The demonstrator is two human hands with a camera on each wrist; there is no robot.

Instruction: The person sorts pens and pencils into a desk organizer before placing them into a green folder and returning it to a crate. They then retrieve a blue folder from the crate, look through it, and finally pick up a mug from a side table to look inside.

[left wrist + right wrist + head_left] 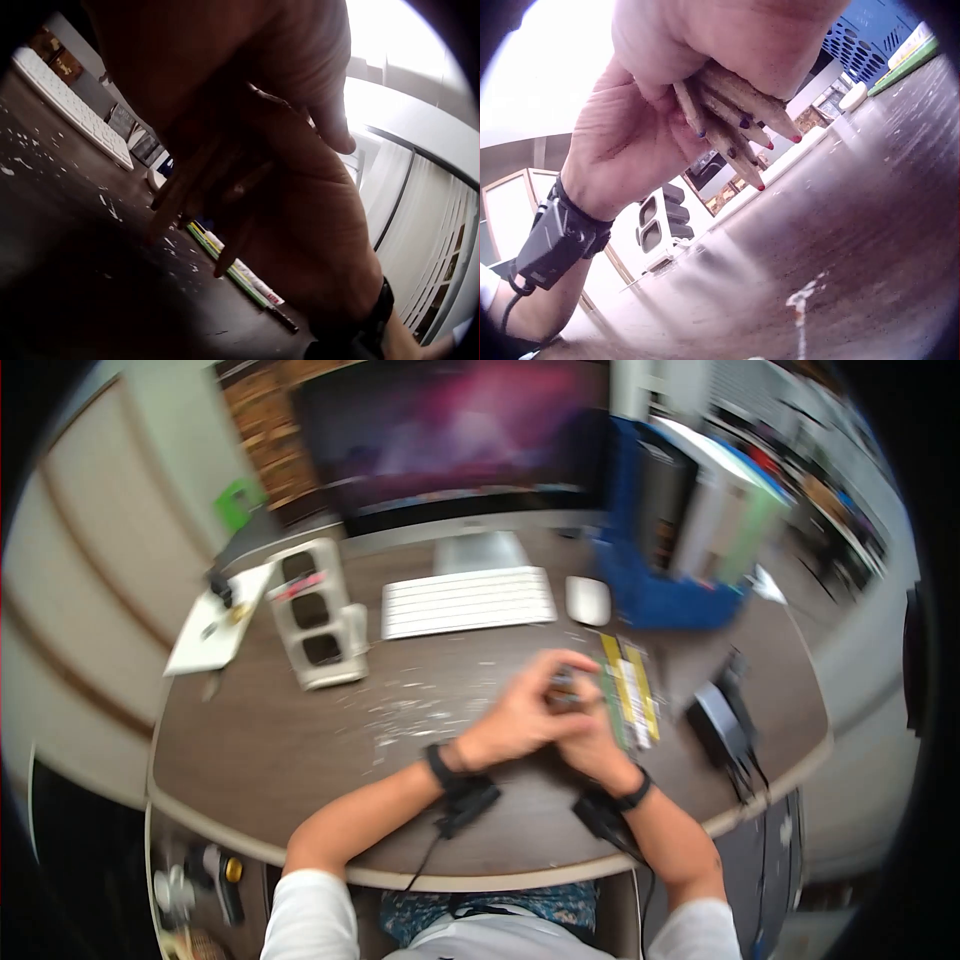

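Wood-coloured pencils [759, 112], their visible tips red or dark, are bunched between the left hand [518, 720] and the right hand [592, 742]. Both hands close together round the bundle, so the grip is narrow and filled; how each finger of the right hand lies cannot be told. From the right wrist, the left palm shows behind the pencils and the right hand covers their upper parts, while the pointed ends jut out beneath the hands, slanting down toward the table [290, 770] and apart from it. From the head, only dark, blurred ends show in the opening between the left thumb and fingers. Yellow, white and green strips [632, 690] lie on the table just beyond the right hand, and white scraps [437, 715] are scattered near the left one. Farther off, the keyboard [468, 602] and the mouse [588, 601] sit before the monitor [455, 435].
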